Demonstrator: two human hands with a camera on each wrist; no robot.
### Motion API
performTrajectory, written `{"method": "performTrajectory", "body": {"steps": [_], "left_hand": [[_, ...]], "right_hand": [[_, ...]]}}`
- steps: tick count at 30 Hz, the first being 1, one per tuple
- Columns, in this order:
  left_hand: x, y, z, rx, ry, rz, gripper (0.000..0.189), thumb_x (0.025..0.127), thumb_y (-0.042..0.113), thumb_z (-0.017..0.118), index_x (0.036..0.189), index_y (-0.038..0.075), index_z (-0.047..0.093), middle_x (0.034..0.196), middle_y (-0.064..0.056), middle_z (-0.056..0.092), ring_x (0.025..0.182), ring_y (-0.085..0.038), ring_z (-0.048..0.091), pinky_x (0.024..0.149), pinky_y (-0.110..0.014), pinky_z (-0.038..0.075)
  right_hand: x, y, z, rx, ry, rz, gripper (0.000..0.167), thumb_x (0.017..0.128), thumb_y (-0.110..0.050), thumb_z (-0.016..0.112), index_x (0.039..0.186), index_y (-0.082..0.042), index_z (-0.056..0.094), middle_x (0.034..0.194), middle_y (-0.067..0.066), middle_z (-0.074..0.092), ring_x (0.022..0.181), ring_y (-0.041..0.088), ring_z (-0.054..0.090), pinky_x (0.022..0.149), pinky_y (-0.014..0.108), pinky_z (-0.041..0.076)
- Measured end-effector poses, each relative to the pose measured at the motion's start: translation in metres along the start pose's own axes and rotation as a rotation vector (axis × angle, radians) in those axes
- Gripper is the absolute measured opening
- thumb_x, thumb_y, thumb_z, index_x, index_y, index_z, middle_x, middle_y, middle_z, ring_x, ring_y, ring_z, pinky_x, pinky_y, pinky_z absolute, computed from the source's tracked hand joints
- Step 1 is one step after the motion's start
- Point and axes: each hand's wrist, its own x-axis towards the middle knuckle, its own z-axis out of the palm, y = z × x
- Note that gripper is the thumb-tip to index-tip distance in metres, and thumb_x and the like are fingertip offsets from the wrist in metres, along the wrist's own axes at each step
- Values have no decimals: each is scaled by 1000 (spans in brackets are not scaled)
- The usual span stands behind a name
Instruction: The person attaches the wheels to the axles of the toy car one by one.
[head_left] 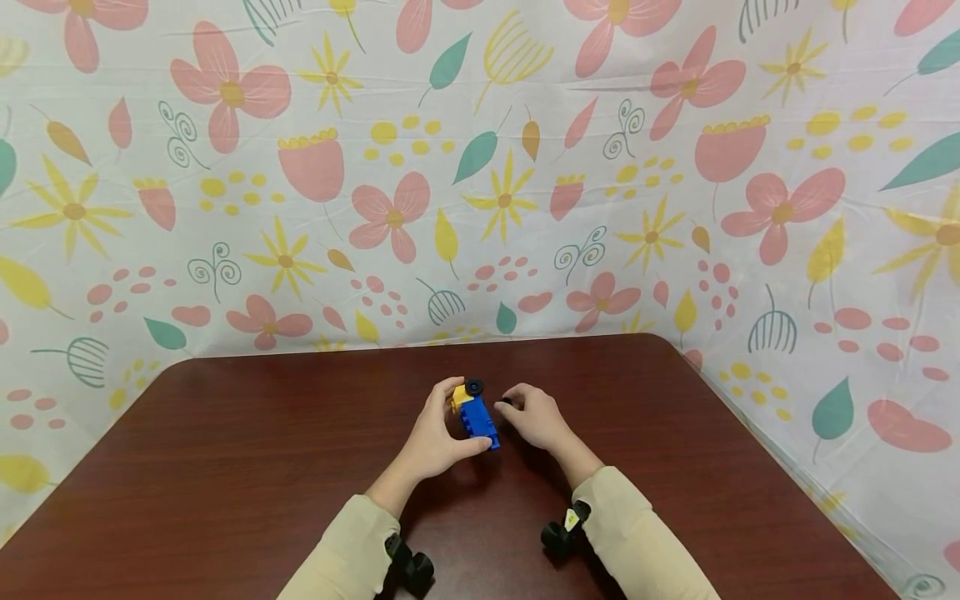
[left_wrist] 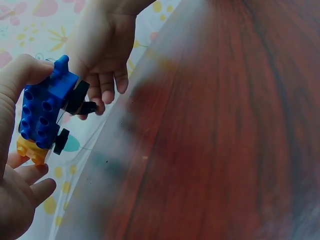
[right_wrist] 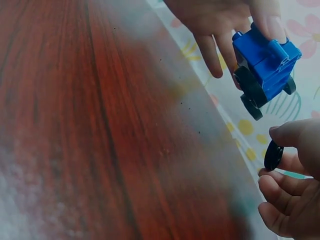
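Observation:
A toy car (head_left: 478, 419) of blue and yellow building blocks is held above the table by the left hand (head_left: 433, 440), thumb on its blue end and fingers at the yellow end. Studs show on its blue side in the left wrist view. Black wheels (right_wrist: 250, 86) are fitted along the car's underside. Just to the right, the right hand (head_left: 538, 418) pinches a loose black wheel (right_wrist: 273, 155) between thumb and finger. In the right wrist view a small gap separates this wheel from the car.
Beneath both hands is a dark reddish-brown table (head_left: 262, 442) with rounded far corners. A white cloth (head_left: 465, 108) printed with flowers and leaves hangs behind it and along its right side. Black cameras (head_left: 561, 537) are strapped at both wrists, over beige sleeves (head_left: 637, 525).

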Motion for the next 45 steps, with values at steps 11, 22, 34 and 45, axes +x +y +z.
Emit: {"method": "performTrajectory", "body": {"steps": [11,22,34,45], "left_hand": [[1,-1,-1,-8,3,5,90,74,30,80,144,18,26,147,-14,30,138,-32,32,111,-48,32],[1,0,-1,-20,4,-1,90,74,29,80,145,18,25,147,-17,30,136,-34,35,109,-49,34],[1,-1,-2,2,7,-5,90,74,31,80,144,17,26,146,-15,31,135,-34,35,109,-50,34],[-1,-1,-1,-4,11,-9,88,74,32,80,144,19,27,146,-15,32,135,-33,36,109,-50,34]], "right_hand": [[1,-4,-2,55,3,16,26,88,-29,66,104,-9,65,99,6,66,87,18,57,76,35,50],[1,-9,-7,192,11,6,23,81,-26,74,92,-8,64,88,7,63,76,17,54,61,27,46],[-3,-12,-10,341,-20,47,24,82,-25,74,86,-7,59,80,7,60,69,23,59,67,36,54],[-4,-13,-10,368,-48,17,22,80,-22,76,83,-5,63,84,7,64,67,18,59,68,39,56]]}}
